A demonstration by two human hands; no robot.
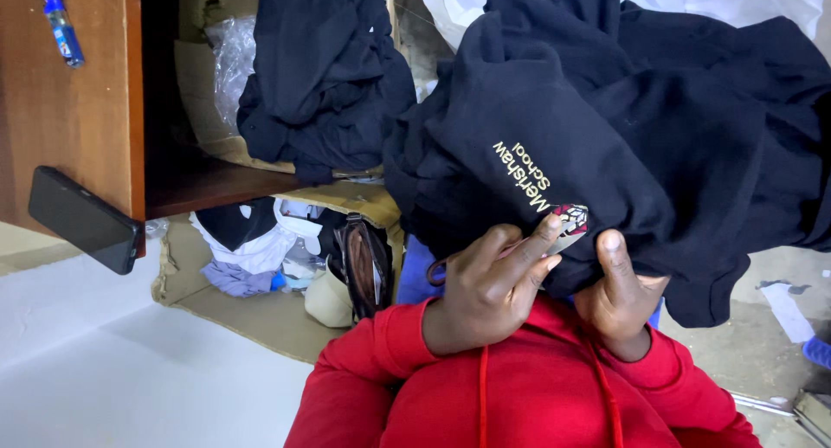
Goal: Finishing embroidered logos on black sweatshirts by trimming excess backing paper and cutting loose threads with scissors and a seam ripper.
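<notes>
Both hands grip the lower edge of a dark navy fleece garment (554, 145) with a small embroidered crest and pale stitched lettering on its front. The left hand (489, 288) is closed on the cloth just below the crest, with its fingers (530, 240) curled up over the fabric beside the coloured emblem. The right hand (619, 292) is closed on the same hem just beside it, thumb pressed flat against the cloth and the rest of the fingers hidden behind the fold. The two hands sit near each other, not quite touching, above the person's red hooded top (528, 396), whose sleeves run up to the wrists. The navy garment is lifted in front of the person and bunches upward, filling most of the right half of the view.

Behind it, to the left, a second heap of dark navy clothing (325, 76) lies in a torn cardboard box (203, 84) on a brown wooden shelf (208, 184). A black phone (82, 220) leans tilted against the lower corner of the wooden side panel (69, 110), and a small blue lighter (63, 28) rests higher up on that panel. Below the shelf, an open brown handbag (363, 266) stands among loose white and lilac cloth (251, 257) on flattened cardboard.
</notes>
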